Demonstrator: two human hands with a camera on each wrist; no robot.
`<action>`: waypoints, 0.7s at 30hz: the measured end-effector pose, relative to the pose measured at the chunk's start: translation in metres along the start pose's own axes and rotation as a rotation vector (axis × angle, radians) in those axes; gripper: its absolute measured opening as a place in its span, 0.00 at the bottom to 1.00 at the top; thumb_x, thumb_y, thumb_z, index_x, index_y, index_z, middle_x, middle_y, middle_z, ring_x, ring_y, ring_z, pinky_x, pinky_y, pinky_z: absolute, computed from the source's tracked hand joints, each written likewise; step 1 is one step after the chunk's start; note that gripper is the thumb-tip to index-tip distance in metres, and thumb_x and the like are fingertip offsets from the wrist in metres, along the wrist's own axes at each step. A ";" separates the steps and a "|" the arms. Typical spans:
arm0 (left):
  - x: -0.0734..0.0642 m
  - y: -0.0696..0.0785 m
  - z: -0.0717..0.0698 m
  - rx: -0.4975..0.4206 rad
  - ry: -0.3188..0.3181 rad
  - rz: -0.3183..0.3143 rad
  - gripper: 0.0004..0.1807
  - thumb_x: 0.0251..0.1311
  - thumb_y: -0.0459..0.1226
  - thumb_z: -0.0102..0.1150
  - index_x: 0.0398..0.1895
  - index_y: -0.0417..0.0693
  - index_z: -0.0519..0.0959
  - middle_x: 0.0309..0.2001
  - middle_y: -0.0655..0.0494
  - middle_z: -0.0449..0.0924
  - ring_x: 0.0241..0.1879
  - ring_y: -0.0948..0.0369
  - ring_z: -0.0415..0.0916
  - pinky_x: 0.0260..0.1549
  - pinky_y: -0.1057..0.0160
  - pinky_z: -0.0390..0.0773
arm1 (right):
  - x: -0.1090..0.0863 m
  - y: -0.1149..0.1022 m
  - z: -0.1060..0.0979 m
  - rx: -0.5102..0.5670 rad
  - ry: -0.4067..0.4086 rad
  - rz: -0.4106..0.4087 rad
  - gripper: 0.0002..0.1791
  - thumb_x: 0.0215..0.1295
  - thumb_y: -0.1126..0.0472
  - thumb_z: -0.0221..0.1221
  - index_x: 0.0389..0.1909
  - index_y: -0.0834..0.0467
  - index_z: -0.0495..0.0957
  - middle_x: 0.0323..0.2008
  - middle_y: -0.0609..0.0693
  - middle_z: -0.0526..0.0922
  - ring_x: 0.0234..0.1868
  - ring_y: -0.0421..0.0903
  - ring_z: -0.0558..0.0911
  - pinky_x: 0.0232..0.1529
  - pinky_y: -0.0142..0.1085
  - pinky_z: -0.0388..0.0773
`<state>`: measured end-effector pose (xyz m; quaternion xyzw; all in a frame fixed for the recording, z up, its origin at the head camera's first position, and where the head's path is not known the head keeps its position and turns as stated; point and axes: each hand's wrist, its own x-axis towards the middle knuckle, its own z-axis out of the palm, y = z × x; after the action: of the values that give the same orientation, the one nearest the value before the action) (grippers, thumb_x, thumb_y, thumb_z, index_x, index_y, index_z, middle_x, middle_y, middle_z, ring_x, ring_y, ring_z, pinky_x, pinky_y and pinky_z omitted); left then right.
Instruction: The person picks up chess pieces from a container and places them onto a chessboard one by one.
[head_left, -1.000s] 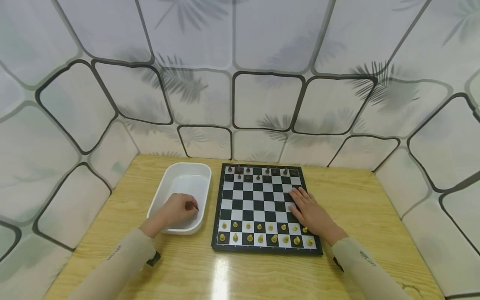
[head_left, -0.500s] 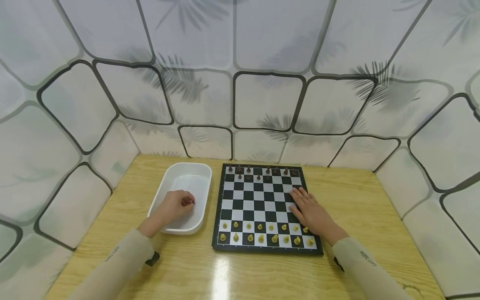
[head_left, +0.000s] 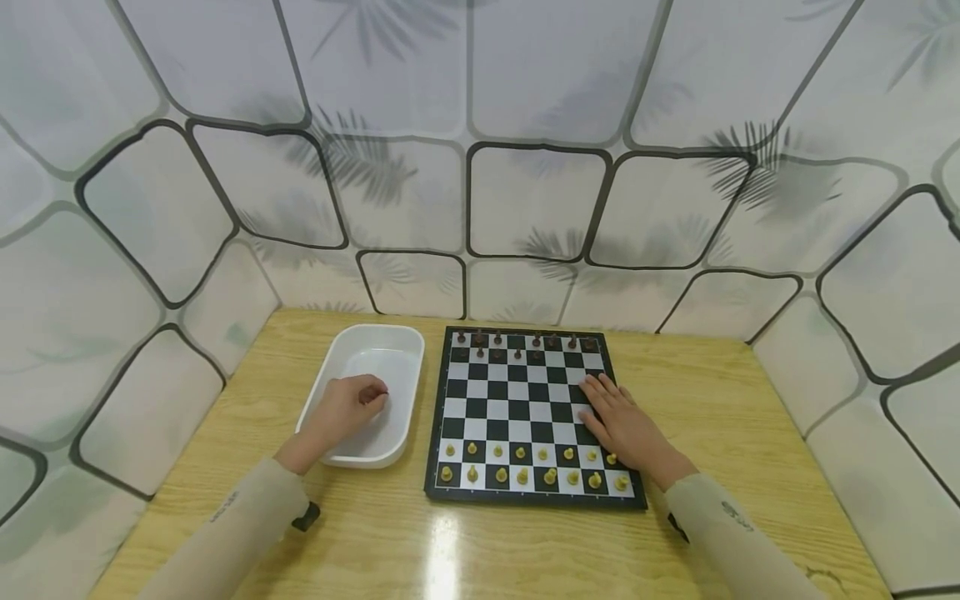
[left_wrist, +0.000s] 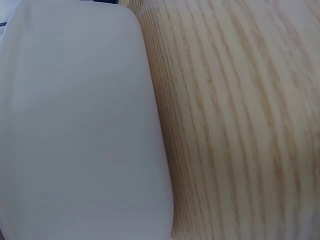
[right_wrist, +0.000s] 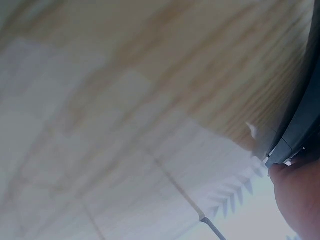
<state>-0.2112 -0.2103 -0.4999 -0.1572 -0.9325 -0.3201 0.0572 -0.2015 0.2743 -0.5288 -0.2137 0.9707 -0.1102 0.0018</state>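
Observation:
In the head view, my left hand [head_left: 347, 410] is over the white tray [head_left: 390, 357], fingers curled and thumb meeting fingertips. A small dark red chess piece [head_left: 386, 393] barely shows at the fingertips, mostly hidden. My right hand [head_left: 627, 427] rests with extended fingers on the right edge of the chessboard [head_left: 517, 409]. Yellow chess pieces [head_left: 522, 476] stand in two near rows. Dark red chess pieces [head_left: 498, 338] stand at the far side, the second row filled only on its left part. The right wrist view catches part of that hand [right_wrist: 300, 202] by the black board edge [right_wrist: 306, 107].
Tray and board stand side by side on a wooden table [head_left: 360, 533], a narrow strip between them. A patterned wall [head_left: 536, 204] closes off the back and both sides. The tray's outer wall [left_wrist: 85, 125] fills much of the left wrist view.
My left hand has moved slightly away from me over the tray, and the dark piece at its fingertips now shows less. My right hand and the board stay put.

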 end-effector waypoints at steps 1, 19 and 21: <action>0.000 0.000 0.000 0.000 0.008 0.000 0.03 0.65 0.32 0.68 0.40 0.41 0.87 0.35 0.51 0.91 0.34 0.59 0.86 0.33 0.64 0.83 | 0.000 0.000 0.000 0.002 0.000 0.001 0.35 0.84 0.47 0.49 0.81 0.64 0.60 0.81 0.63 0.62 0.83 0.65 0.57 0.80 0.63 0.56; 0.013 0.021 -0.013 -0.117 0.222 0.092 0.07 0.62 0.31 0.69 0.42 0.39 0.89 0.33 0.51 0.90 0.33 0.58 0.85 0.36 0.60 0.85 | 0.001 0.000 0.001 -0.002 -0.009 0.013 0.35 0.84 0.47 0.48 0.81 0.64 0.60 0.81 0.63 0.61 0.83 0.65 0.56 0.79 0.64 0.56; 0.017 0.025 -0.013 -0.130 0.229 0.099 0.07 0.62 0.32 0.69 0.42 0.39 0.89 0.33 0.51 0.90 0.32 0.59 0.85 0.36 0.61 0.85 | 0.001 0.000 0.001 -0.002 -0.008 0.012 0.35 0.84 0.47 0.48 0.81 0.64 0.60 0.81 0.63 0.61 0.83 0.65 0.56 0.79 0.64 0.56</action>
<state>-0.2190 -0.1948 -0.4717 -0.1688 -0.8882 -0.3925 0.1687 -0.2023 0.2741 -0.5300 -0.2082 0.9720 -0.1084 0.0064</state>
